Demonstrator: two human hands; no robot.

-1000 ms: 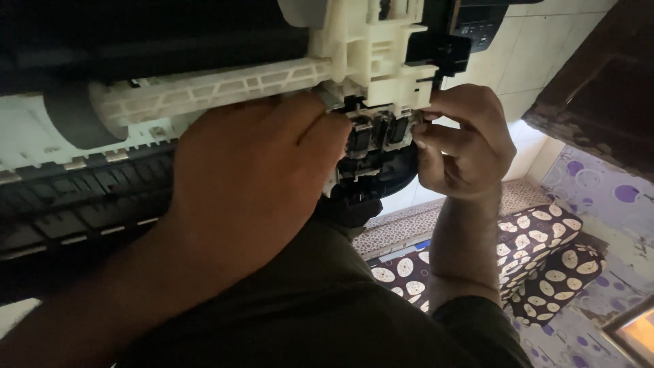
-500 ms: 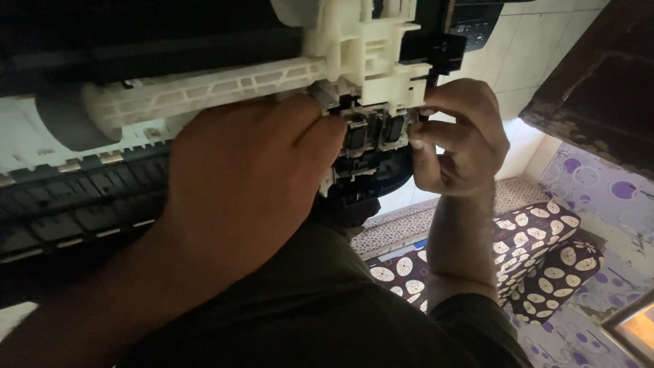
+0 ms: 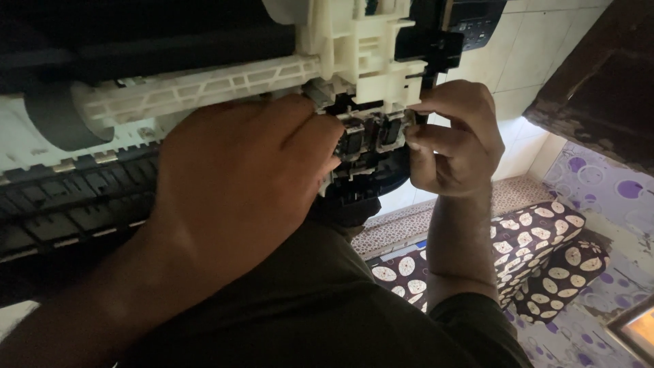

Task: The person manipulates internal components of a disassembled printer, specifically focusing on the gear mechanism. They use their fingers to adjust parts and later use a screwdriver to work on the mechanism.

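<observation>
The left hand (image 3: 238,184) & right hand (image 3: 449,140) pinch the small black part (image 3: 371,136) (under the white frame (image 3: 368,61)), so they should go slow, w/ a soft, even grip.

Dim room, pale tiled wall (image 3: 545,61), spotted dark cushions (image 3: 538,252), purple-circled floor covering (image 3: 606,197)

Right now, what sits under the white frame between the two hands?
Under the white frame, two small dark cartridge-like parts sit side by side. The left hand covers everything to their left; the right hand pinches their right edge.
</observation>
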